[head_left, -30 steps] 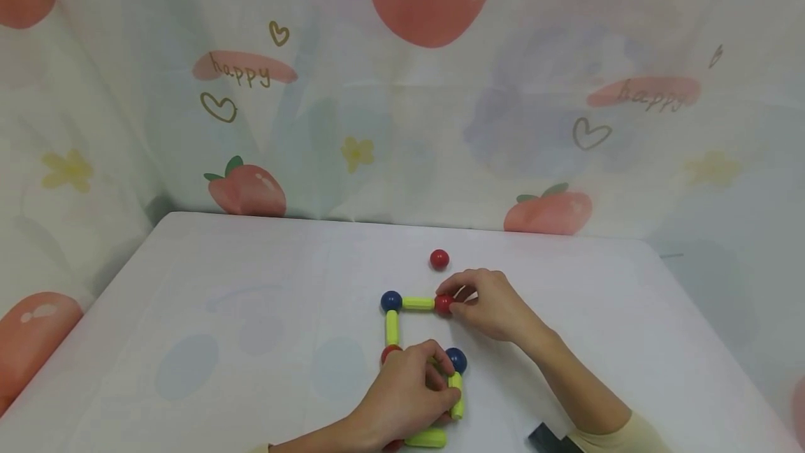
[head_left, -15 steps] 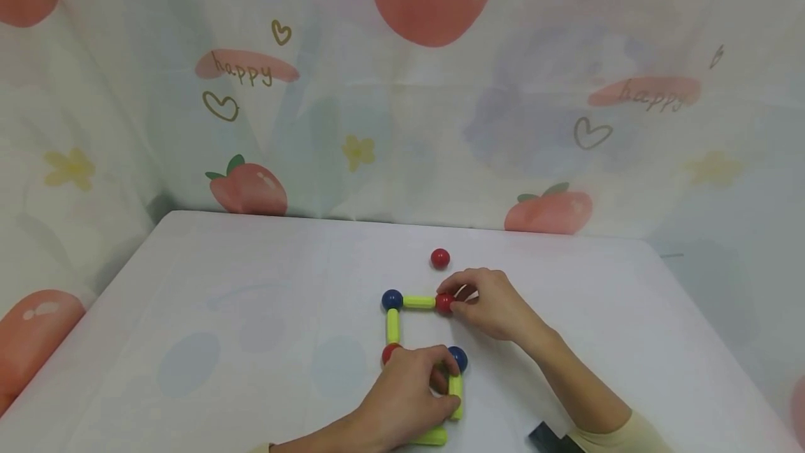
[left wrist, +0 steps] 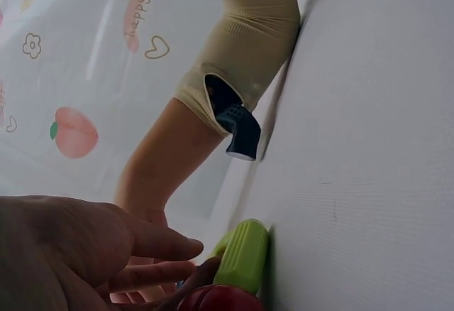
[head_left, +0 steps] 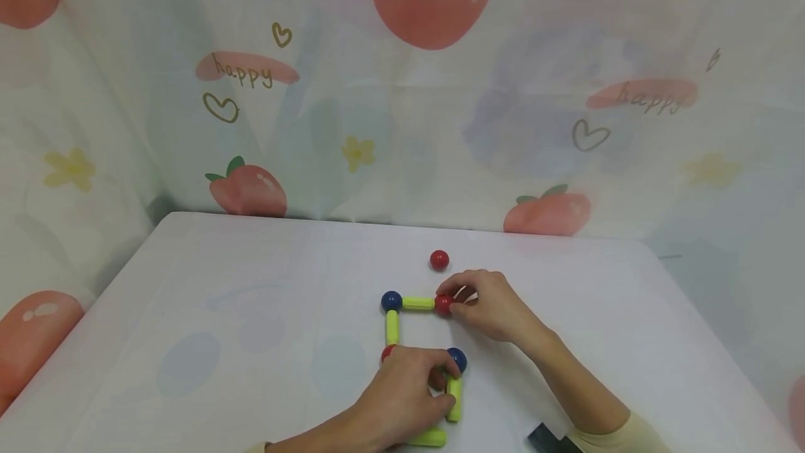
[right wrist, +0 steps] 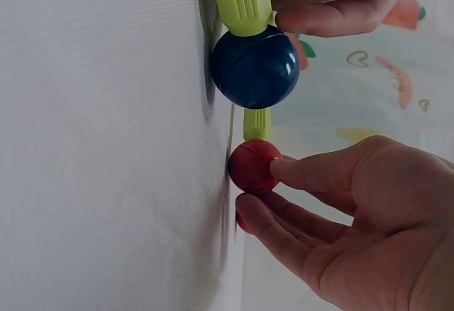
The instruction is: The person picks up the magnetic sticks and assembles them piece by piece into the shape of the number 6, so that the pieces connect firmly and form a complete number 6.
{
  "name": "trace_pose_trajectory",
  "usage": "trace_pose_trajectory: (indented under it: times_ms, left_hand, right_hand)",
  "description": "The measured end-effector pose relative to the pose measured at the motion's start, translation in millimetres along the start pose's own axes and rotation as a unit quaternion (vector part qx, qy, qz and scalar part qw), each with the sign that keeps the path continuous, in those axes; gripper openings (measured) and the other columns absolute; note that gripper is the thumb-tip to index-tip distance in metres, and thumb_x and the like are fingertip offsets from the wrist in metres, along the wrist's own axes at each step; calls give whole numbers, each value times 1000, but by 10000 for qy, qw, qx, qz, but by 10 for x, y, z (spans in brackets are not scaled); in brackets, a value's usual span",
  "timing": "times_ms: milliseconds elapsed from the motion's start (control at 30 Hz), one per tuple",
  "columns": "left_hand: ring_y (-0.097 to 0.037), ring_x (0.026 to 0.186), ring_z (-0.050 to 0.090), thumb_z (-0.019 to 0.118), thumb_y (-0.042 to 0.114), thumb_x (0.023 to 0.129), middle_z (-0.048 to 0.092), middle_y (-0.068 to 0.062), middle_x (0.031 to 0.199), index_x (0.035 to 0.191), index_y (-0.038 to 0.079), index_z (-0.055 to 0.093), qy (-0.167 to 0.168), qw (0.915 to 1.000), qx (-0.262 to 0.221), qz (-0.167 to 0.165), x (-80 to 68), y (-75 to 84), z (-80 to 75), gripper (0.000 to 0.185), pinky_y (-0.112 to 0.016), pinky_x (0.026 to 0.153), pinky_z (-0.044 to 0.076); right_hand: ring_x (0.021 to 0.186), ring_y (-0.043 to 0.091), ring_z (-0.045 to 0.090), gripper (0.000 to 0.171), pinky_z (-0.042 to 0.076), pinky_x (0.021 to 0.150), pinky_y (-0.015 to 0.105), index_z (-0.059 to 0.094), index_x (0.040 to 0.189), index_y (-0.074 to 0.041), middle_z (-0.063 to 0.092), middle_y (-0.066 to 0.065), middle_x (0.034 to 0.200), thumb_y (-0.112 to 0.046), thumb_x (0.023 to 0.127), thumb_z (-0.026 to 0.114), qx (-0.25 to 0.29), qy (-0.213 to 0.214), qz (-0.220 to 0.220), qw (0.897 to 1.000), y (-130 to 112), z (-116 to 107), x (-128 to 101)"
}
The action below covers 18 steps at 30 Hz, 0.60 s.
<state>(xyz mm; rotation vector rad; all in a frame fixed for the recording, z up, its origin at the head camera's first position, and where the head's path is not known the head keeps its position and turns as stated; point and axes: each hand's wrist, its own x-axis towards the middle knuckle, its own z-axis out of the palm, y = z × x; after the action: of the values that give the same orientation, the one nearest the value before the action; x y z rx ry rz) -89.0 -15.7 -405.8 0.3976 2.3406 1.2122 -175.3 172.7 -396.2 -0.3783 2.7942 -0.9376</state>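
Observation:
My right hand (head_left: 490,305) pinches a red ball (head_left: 443,305) between thumb and fingers. A yellow-green magnetic rod (head_left: 418,304) joins that ball to a blue ball (head_left: 392,300), from which a second rod (head_left: 393,327) runs down to another red ball (head_left: 388,352). Lower down, my left hand (head_left: 402,390) holds a ridged yellow-green rod (head_left: 455,403) at its upper end, its index fingertip by a blue ball (head_left: 458,359). In the right wrist view this blue ball (right wrist: 255,68) meets the rod's end. The left hand hides part of the shape.
A loose red ball (head_left: 439,260) lies beyond the right hand. Another yellow-green rod (head_left: 430,437) lies below the left hand, with a red ball (left wrist: 221,299) visible in the left wrist view. Patterned cloth (head_left: 428,124) stands behind the white table (head_left: 251,313).
The left index finger has shifted right onto the rod's top by the blue ball, and the rod's lower end has swung slightly left. The right hand keeps its place on the red ball.

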Motion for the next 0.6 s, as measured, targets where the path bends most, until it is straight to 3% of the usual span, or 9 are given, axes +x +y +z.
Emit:
trace_pose_trajectory:
  times_ms: [167, 300, 433, 600]
  left_hand:
    - [-6, 69, 56, 82, 11, 84, 64, 12, 74, 98, 18, 77, 252, 9989, 251, 294, -22, -4, -68, 17, -23, 65, 45]
    - [-6, 66, 54, 83, 14, 84, 62, 12, 72, 97, 19, 78, 719, 9933, 770, 467, -26, 7, -165, 15, -23, 60, 44]
    - [-8, 73, 53, 86, 19, 82, 60, 8, 81, 101, 21, 78, 1135, 9804, 1571, 366, -20, 21, -293, 21, -25, 61, 44]
    - [-12, 78, 54, 85, 18, 83, 59, 2, 88, 105, 19, 78, 1012, 9705, 2188, -3, -24, 27, -444, 23, -28, 62, 49]
  right_hand:
    - [95, 17, 67, 26, 61, 80, 34, 79, 111, -19, 74, -3, 103, -3, 91, 75, -2, 11, -10, 10000, 0, 2, -2]
    - [95, 17, 68, 26, 61, 80, 34, 79, 111, -18, 74, -2, 103, -2, 90, 75, -14, 37, -91, 10000, 8, 3, -2]
    - [95, 17, 68, 27, 61, 81, 34, 79, 112, -18, 74, -2, 103, -2, 90, 75, -49, 56, -135, 9999, 7, 4, -1]
    - [94, 17, 67, 27, 61, 81, 34, 79, 112, -18, 74, -2, 104, -3, 90, 76, -39, 59, -90, 9999, 0, 6, -4]
